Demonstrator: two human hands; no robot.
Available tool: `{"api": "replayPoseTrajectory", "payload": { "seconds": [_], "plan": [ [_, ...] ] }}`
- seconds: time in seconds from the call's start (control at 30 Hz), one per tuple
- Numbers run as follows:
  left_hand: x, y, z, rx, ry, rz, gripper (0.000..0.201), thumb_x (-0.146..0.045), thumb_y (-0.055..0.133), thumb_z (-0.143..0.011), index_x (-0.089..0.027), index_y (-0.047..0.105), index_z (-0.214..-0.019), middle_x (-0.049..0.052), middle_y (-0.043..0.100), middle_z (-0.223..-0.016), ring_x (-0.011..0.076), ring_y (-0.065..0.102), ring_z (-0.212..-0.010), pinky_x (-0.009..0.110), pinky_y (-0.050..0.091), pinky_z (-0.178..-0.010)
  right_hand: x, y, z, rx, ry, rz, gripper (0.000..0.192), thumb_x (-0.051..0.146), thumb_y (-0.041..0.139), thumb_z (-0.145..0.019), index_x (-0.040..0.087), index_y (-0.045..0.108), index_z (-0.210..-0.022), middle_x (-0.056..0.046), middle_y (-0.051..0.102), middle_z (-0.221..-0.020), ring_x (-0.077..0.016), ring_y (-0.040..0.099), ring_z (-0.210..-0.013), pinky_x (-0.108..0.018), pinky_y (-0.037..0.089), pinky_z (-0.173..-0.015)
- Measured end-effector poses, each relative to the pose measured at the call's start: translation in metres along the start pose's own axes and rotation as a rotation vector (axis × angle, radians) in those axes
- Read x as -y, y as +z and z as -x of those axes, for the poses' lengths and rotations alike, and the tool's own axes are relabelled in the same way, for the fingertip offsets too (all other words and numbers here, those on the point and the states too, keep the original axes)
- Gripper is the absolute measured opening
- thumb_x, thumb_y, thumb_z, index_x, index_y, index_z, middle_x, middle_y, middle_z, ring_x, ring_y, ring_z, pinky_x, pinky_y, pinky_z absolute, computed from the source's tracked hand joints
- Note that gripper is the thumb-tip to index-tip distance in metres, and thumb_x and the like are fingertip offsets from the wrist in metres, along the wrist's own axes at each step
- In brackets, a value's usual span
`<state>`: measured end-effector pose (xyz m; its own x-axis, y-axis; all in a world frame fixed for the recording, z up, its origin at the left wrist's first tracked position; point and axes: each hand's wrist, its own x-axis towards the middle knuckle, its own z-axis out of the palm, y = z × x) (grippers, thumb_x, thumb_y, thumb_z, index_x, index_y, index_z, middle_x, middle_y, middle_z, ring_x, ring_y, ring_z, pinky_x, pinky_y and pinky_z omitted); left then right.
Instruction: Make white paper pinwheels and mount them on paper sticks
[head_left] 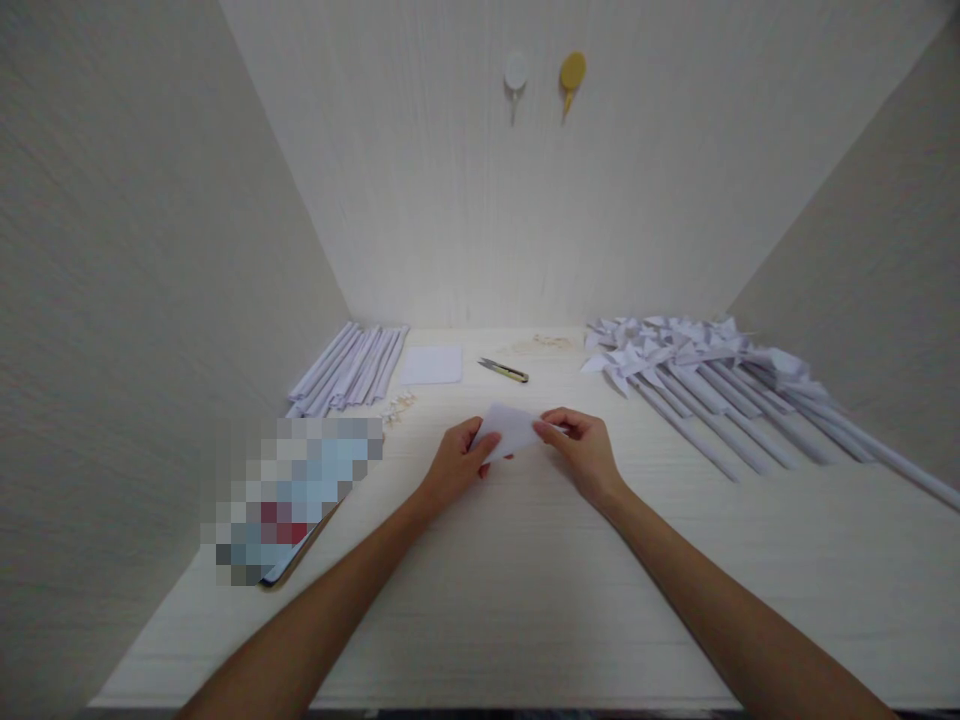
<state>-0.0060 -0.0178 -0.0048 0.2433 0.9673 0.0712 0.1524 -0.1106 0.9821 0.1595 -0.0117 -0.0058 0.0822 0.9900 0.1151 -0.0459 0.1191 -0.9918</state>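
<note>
Between my two hands, a white piece of paper (511, 428) is held above the middle of the table. My left hand (459, 455) pinches its left edge, thumb on top and fingers underneath. At the paper's right corner, my right hand (583, 445) grips with thumb and fingertips. Whether the paper is folded, I cannot tell. Just beyond the hands lie thread snips (504, 370) with yellowish handles. A white square stack or sheet of paper (432, 365) rests to their left.
Rolled white paper tubes (352, 365) lie at the back left. Paper pinwheels on sticks (675, 365) are piled at the right. Small pale bits (399, 406) lie near the tubes. A blurred-out flat object (300, 510) is at the left. Walls with two hooks (573, 72) enclose the table.
</note>
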Motion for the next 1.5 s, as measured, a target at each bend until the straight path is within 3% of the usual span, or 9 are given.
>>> {"api": "replayPoseTrajectory", "payload": {
  "seconds": [0.17, 0.3, 0.4, 0.7, 1.1, 1.5],
  "plan": [
    [-0.001, 0.000, 0.002, -0.091, 0.026, -0.053, 0.022, -0.034, 0.048, -0.073, -0.014, 0.052, -0.068, 0.000, 0.058, -0.056, 0.0053, 0.040, -0.039, 0.017, 0.030, -0.037, 0.003, 0.008, 0.005, -0.090, 0.104, -0.306, 0.026, 0.027, 0.073, -0.051, 0.022, 0.061, -0.073, 0.005, 0.060, -0.064, -0.0072, 0.050, -0.055, -0.021, 0.037, -0.051],
    [-0.006, 0.001, 0.004, -0.159, 0.053, -0.079, 0.020, -0.033, 0.049, -0.074, -0.014, 0.052, -0.068, -0.002, 0.054, -0.048, 0.0064, 0.043, -0.039, 0.017, 0.034, -0.039, 0.005, 0.011, 0.007, -0.095, 0.239, -0.488, 0.025, 0.029, 0.076, -0.045, 0.019, 0.064, -0.065, 0.004, 0.058, -0.059, -0.0057, 0.049, -0.054, -0.019, 0.038, -0.050],
    [-0.010, 0.003, 0.005, -0.188, 0.072, -0.033, 0.019, -0.032, 0.049, -0.074, -0.014, 0.053, -0.071, -0.001, 0.057, -0.055, 0.0091, 0.053, -0.047, 0.019, 0.040, -0.045, 0.005, 0.011, 0.007, -0.139, 0.281, -0.561, 0.022, 0.028, 0.077, -0.043, 0.019, 0.063, -0.058, 0.003, 0.059, -0.059, -0.0063, 0.051, -0.057, -0.019, 0.038, -0.051],
    [-0.008, 0.004, 0.004, -0.182, 0.072, 0.028, 0.023, -0.036, 0.052, -0.073, -0.013, 0.055, -0.075, 0.003, 0.062, -0.070, 0.0139, 0.062, -0.058, 0.021, 0.045, -0.050, 0.007, 0.012, 0.008, -0.181, 0.209, -0.557, 0.019, 0.028, 0.076, -0.045, 0.020, 0.066, -0.059, 0.002, 0.061, -0.063, -0.0068, 0.050, -0.057, -0.021, 0.039, -0.052],
    [-0.009, 0.004, 0.005, -0.164, 0.057, 0.066, 0.022, -0.035, 0.053, -0.073, -0.013, 0.056, -0.073, 0.001, 0.061, -0.066, 0.0146, 0.063, -0.060, 0.022, 0.045, -0.053, 0.002, 0.010, 0.004, -0.195, 0.128, -0.504, 0.015, 0.028, 0.075, -0.048, 0.020, 0.066, -0.057, 0.001, 0.063, -0.062, -0.0084, 0.051, -0.058, -0.024, 0.043, -0.056],
    [-0.006, 0.003, 0.005, -0.180, 0.083, 0.007, 0.023, -0.036, 0.052, -0.073, -0.014, 0.056, -0.071, 0.001, 0.060, -0.061, 0.0152, 0.062, -0.060, 0.023, 0.043, -0.053, 0.007, 0.010, 0.005, -0.218, 0.150, -0.506, 0.007, 0.025, 0.069, -0.052, 0.021, 0.065, -0.054, 0.001, 0.060, -0.059, -0.0091, 0.049, -0.056, -0.025, 0.041, -0.055]
  ]
}}
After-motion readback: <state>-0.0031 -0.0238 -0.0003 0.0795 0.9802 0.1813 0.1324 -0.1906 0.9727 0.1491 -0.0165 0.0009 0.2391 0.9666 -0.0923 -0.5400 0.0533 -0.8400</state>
